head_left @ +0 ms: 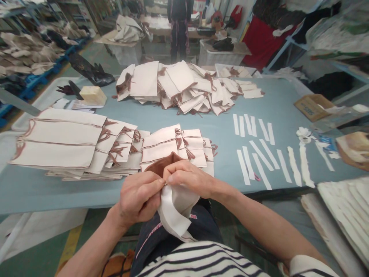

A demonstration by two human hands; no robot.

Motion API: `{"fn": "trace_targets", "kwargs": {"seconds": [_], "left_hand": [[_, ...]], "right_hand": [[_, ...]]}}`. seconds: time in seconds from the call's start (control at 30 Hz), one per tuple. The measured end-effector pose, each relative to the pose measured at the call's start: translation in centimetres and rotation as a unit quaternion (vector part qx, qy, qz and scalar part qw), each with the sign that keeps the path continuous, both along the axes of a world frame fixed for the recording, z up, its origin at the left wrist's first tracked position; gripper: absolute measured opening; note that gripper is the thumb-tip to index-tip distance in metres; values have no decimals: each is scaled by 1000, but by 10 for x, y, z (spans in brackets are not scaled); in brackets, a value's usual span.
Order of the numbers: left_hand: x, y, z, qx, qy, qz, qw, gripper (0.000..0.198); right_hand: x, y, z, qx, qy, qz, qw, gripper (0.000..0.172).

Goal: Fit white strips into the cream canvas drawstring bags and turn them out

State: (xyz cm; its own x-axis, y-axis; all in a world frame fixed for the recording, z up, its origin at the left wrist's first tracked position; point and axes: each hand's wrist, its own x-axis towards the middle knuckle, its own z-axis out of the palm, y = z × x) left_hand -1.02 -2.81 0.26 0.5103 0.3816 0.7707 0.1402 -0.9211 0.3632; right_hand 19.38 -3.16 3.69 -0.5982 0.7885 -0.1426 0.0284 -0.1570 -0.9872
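Note:
Close to my body, over the front edge of the table, I hold a cream fabric piece (184, 198) with a brown inner side (160, 166). My left hand (141, 196) pinches its edge from the left. From the right, my right hand (190, 177) pinches the same edge, and the fingertips of both hands meet there. A white strip (175, 219) hangs down below my fingers. Just beyond my hands lies a stack of cream pieces with brown edging and loose brown threads (161, 140). What sits exactly between the fingertips is too small to make out.
A larger stack of cream pieces (63, 138) lies at the left, and a heap of them (178, 84) at the back. Several white strips (268, 154) are spread on the right of the blue-grey table (221, 123). A cardboard box (313, 107) stands at the right edge. A person (180, 30) stands beyond.

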Motion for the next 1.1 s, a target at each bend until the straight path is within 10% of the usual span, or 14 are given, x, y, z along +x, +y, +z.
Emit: {"fn": "trace_targets", "kwargs": {"seconds": [0.2,0.37,0.6,0.77,1.1], "left_hand": [[-5,-9,16,-121,61,64,989,26],[-10,-2,48,-352,176,-9,919,31],[-6,-5,65,-403,202,-66,890,32],[-1,-22,72,-470,223,-103,848,37],[-32,-1,50,-258,182,-23,949,36]], "right_hand": [[2,-8,2,114,-48,-37,992,9],[16,-14,7,406,-142,-47,901,15],[20,-35,21,548,-197,-54,811,34],[26,-43,28,528,-208,0,824,33],[56,-4,-9,426,-143,-28,893,30]]}}
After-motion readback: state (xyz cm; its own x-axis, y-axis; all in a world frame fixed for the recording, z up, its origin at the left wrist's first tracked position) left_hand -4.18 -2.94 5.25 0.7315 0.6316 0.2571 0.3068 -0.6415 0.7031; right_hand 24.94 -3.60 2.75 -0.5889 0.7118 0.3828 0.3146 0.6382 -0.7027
